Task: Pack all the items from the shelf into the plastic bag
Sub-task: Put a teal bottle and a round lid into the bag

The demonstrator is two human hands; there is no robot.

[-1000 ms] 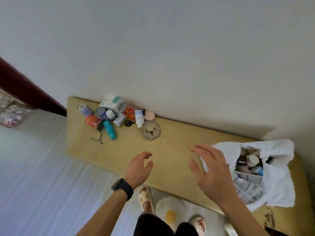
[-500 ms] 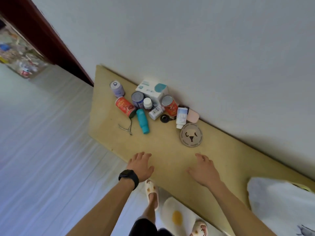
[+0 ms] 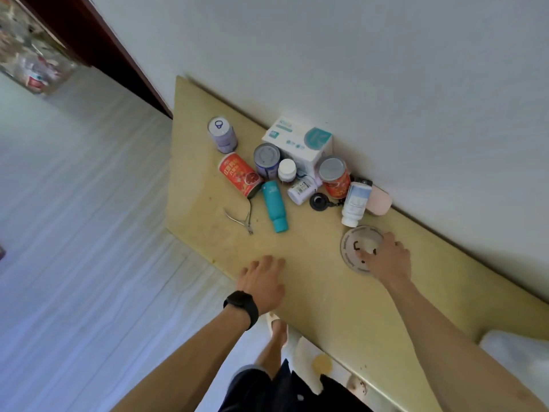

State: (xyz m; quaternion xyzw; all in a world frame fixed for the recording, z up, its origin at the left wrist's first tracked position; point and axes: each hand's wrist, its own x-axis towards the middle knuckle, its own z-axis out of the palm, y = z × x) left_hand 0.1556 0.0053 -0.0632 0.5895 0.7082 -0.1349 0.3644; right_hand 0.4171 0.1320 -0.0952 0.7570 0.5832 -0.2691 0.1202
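Round beige disc with a cartoon face (image 3: 355,248): that is the item I am on now. It lies flat on the yellow wooden shelf (image 3: 326,307), nearest me of the cluster and just in front of the white plastic bottle (image 3: 355,203), which is on its side. My right hand (image 3: 387,260) covers the disc's right part, fingers (image 3: 393,242) bent down over its rim and the thumb on its face. Whether they have actually pinched it I cannot tell. My left hand (image 3: 263,281) is over the shelf's front edge, fingers (image 3: 269,263) loosely spread and holding nothing. The white plastic bag (image 3: 517,361) shows only as a corner at the far right, well apart from the pile.

The risks, as I judge them:

- **Grip on the disc:** It is thin and flat on the board, so the fingers may slide across it instead of getting under the rim. Dragging it to the front edge would help, but too far and it drops to the floor (image 3: 74,263).
- **Rolling items:** The white bottle's near end sits just beside the disc, so a lift angled backwards could knock it and set it rolling. The teal plastic bottle (image 3: 275,206) and the red printed can (image 3: 240,173) also lie on their sides and would roll if bumped.
- **Damage to the bag:** The steel nail nippers (image 3: 240,218) have pointed tips that could tear the thin bag.
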